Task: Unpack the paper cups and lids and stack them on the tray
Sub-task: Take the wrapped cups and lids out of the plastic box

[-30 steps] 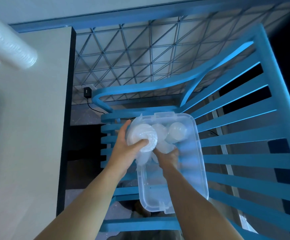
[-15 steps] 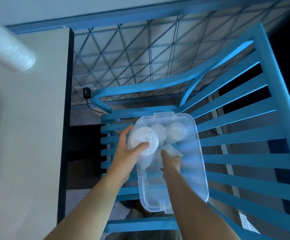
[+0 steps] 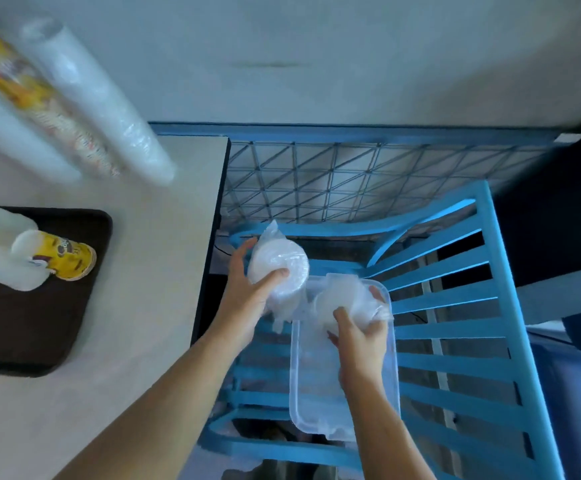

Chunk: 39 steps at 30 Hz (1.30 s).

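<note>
the left hand [image 3: 247, 299] has lifted its wrapped pack of lids [image 3: 277, 268] up out of the clear bin [image 3: 317, 393] and holds it past the bin's far left corner, nearer the desk [image 3: 143, 306]. the right hand [image 3: 362, 337], which was reaching low into the bin, now grips a second pack of lids [image 3: 344, 303] raised at the bin's far end. the view has swung left, bringing the dark tray [image 3: 39, 323] and its cups [image 3: 70, 258] into sight.
</note>
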Tool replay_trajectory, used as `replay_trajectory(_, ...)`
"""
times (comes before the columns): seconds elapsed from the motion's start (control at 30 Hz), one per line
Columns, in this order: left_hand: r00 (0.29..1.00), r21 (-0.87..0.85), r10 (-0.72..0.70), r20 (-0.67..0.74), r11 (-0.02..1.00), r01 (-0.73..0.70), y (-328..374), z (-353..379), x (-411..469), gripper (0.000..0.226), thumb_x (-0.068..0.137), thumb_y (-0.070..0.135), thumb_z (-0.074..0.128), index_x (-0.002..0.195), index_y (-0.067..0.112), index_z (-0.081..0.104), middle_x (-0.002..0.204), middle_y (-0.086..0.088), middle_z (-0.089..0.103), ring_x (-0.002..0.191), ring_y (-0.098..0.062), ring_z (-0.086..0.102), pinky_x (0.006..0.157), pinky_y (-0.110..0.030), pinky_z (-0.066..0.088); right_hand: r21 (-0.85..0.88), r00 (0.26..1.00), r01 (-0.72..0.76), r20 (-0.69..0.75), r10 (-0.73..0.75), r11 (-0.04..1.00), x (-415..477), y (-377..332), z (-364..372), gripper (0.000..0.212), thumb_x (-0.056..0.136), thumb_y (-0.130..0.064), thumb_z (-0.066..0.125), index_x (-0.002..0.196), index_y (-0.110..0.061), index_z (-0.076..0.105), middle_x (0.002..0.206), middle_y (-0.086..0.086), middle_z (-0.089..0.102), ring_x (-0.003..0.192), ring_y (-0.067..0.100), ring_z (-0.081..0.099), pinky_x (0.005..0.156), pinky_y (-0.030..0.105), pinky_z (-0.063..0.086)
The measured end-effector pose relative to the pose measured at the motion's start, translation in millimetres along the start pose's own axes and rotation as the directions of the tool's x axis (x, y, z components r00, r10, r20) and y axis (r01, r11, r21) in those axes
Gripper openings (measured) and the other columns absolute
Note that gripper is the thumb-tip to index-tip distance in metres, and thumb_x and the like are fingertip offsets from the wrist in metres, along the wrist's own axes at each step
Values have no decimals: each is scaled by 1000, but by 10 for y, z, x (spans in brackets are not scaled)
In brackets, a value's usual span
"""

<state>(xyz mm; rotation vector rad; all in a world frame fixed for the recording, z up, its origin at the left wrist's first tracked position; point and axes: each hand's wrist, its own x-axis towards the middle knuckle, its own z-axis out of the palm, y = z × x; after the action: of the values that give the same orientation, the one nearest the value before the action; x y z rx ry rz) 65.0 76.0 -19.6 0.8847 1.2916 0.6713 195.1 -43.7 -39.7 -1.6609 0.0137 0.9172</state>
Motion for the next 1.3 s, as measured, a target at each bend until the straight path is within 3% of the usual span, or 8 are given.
replay_trajectory(0.2, 987, -103, 43, -154, 993, -59, 647, -542, 255, 59, 90, 26, 81, 137, 44, 49, 134, 2, 60, 119, -24, 65, 84, -47, 64, -200, 951, 224, 257, -170, 954, 105, -630, 1167, 76, 62, -42, 69, 133, -59, 48, 128, 4, 58, 108, 27, 66, 85, 53, 62)
replay_trajectory(0.43, 934, -41, 30, -356, 998, -48, 972, -1296, 675, 66, 82, 35, 85, 134, 43, 46, 124, 12, 53, 113, -17, 59, 97, -49, 58, -415, 783, 537, 570, -249, 735, 178, -883, 2318, 66, 88, -20, 68, 147, -36, 43, 131, 1, 35, 91, 8, 53, 85, 28, 49)
replay_trajectory(0.57, 910, 26, 57, -410, 998, -51, 922, -1611, 826, 75, 65, 44, 86, 128, 41, 46, 124, 4, 60, 114, -24, 65, 101, -55, 57, -446, 586, 798, 730, -351, 404, 269, -706, 2803, 74, 93, -20, 69, 155, -36, 33, 156, 12, 23, 132, 39, 43, 111, 46, 45)
replay_trajectory(0.7, 900, 98, 52, -433, 995, -11, 781, -1829, 938, 76, 61, 58, 84, 127, 45, 48, 126, 5, 62, 111, -21, 66, 100, -53, 58, -469, 467, 880, 824, -321, 76, 363, -551, 3087, 78, 97, -13, 68, 157, -37, 25, 166, 8, 5, 148, 40, 19, 115, 52, 42)
replay_trajectory(0.8, 889, 236, 76, -451, 971, 37, 810, -1857, 912, 76, 74, 60, 79, 141, 42, 49, 137, -2, 58, 106, -21, 63, 95, -40, 57, -476, 422, 864, 863, -279, -165, 437, -504, 3196, 84, 95, -5, 67, 156, -40, 21, 168, 5, -4, 154, 43, 6, 121, 60, 31)
replay_trajectory(0.9, 896, 363, 122, -427, 931, 46, 807, -1856, 921, 71, 93, 48, 71, 156, 34, 41, 148, -10, 47, 102, -17, 46, 86, -27, 40, -431, 390, 857, 901, -192, -283, 465, -483, 3280, 88, 99, -24, 66, 162, -39, 7, 171, 4, -15, 156, 46, -9, 125, 63, 17)
replay_trajectory(1.07, 888, 440, 143, -437, 895, 72, 833, -1839, 966, 78, 97, 49, 64, 164, 30, 29, 156, -18, 38, 130, -32, 53, 98, -36, 45, -396, 378, 911, 914, -148, -118, 403, -455, 3342, 105, 92, -10, 58, 163, -37, -15, 173, -7, -17, 158, 31, -21, 127, 62, 2)
replay_trajectory(1.3, 879, 417, 162, -448, 908, 45, 883, -1824, 953, 76, 103, 40, 59, 166, 22, 21, 161, -17, 39, 144, -35, 44, 108, -39, 39, -352, 406, 902, 887, -219, 249, 283, -501, 3231, 97, 82, 8, 48, 165, -26, 12, 174, -6, -5, 160, 17, -6, 128, 41, 20)
